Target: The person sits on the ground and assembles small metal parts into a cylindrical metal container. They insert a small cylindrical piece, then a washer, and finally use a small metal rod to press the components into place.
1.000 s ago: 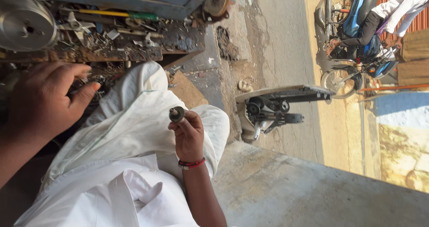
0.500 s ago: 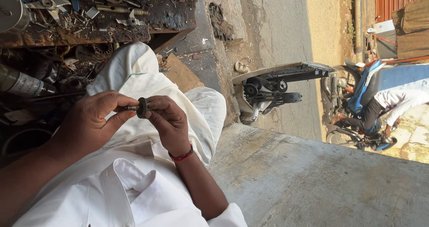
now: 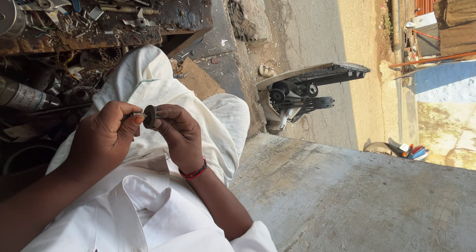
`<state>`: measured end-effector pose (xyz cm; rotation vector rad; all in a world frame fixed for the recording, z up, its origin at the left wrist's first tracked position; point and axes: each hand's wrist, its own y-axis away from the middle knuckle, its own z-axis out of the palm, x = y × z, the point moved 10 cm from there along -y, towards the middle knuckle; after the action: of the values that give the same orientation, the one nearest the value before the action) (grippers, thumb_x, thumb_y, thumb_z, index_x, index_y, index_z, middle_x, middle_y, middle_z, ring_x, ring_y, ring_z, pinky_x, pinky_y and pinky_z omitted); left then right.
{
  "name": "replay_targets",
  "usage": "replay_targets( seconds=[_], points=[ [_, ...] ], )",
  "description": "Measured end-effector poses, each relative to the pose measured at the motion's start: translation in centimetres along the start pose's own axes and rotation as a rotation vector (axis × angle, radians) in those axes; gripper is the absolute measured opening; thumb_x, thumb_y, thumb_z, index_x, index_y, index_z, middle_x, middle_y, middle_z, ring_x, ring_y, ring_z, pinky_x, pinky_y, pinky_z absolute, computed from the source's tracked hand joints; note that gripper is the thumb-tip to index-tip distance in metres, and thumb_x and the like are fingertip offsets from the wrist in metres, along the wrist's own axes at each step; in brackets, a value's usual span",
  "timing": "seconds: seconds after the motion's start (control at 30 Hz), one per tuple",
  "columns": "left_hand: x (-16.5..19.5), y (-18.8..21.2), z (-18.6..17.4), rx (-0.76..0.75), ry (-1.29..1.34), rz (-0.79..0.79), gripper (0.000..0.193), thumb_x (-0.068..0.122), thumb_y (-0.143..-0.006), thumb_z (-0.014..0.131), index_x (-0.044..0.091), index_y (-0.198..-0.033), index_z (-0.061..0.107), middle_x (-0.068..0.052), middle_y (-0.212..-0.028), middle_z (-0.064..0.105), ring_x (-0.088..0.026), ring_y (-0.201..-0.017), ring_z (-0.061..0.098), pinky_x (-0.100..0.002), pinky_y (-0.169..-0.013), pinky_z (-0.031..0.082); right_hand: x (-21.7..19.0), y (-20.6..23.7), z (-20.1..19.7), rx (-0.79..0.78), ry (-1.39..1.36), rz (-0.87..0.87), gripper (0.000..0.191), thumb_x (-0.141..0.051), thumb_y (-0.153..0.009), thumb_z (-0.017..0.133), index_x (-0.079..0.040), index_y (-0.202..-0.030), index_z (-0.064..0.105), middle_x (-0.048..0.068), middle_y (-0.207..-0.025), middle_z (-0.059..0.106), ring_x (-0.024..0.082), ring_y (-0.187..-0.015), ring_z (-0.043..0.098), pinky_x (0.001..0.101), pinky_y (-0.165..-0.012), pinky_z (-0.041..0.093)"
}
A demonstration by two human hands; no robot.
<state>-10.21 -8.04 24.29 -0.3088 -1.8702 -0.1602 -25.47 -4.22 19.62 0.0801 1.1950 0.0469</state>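
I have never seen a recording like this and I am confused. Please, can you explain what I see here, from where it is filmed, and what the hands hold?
The camera sits on the person's head and looks down at their own lap, clothed in white. The left hand and right hand together hold a small dark round part, fingertips on both sides. A red band circles the right wrist. Above lies a cluttered workbench with metal scraps and tools. To the right are a concrete ledge and a sunlit street.
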Motion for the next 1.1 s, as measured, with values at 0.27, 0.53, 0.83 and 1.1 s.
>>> replay_targets(
  seconds=[0.27, 0.53, 0.83, 1.1],
  points=[
    [-0.9, -0.3, -0.8, 0.122, -0.115, -0.048, 0.028, 0.027, -0.104, 0.066, 0.003, -0.092, 0.06, -0.011, -0.064, 0.063, -0.022, -0.055, 0.065, -0.036, -0.05, 0.046, 0.2, -0.1, -0.3, 0.038, 0.052, -0.051, 0.015, 0.004, -0.105, 0.066, -0.001, -0.119, 0.065, 0.005, -0.118, 0.069, 0.012, -0.105, 0.067, 0.0278, -0.093, 0.057],
    [-2.4, -0.3, -1.4, 0.155, -0.151, -0.133, 0.035, 0.029, -0.105, 0.067, 0.004, -0.081, 0.06, -0.011, -0.056, 0.059, -0.024, -0.049, 0.061, -0.038, -0.048, 0.044, 0.5, -0.7, 0.4, 0.021, 0.056, -0.044, 0.013, 0.005, -0.104, 0.064, 0.0, -0.115, 0.065, 0.005, -0.118, 0.068, 0.012, -0.107, 0.068, 0.0296, -0.096, 0.058],
    [-2.2, -0.1, -1.8, 0.233, -0.115, -0.101, 0.033, 0.029, -0.105, 0.067, 0.004, -0.084, 0.06, -0.01, -0.06, 0.061, -0.023, -0.052, 0.063, -0.037, -0.049, 0.046, 0.9, -0.8, 0.5, 0.044, 0.098, -0.036, 0.011, 0.002, -0.105, 0.064, 0.0, -0.116, 0.064, 0.004, -0.11, 0.071, 0.01, -0.1, 0.067, 0.0267, -0.091, 0.056],
    [-3.3, -0.2, -1.9, 0.138, -0.134, -0.118, 0.031, 0.031, -0.102, 0.066, 0.003, -0.087, 0.064, -0.014, -0.062, 0.062, -0.028, -0.054, 0.065, -0.04, -0.05, 0.046, 2.2, -1.1, 0.6, -0.055, 0.028, 0.111, 0.016, -0.002, -0.106, 0.065, 0.001, -0.122, 0.061, 0.008, -0.113, 0.07, 0.013, -0.101, 0.066, 0.0304, -0.091, 0.056]
  ],
)
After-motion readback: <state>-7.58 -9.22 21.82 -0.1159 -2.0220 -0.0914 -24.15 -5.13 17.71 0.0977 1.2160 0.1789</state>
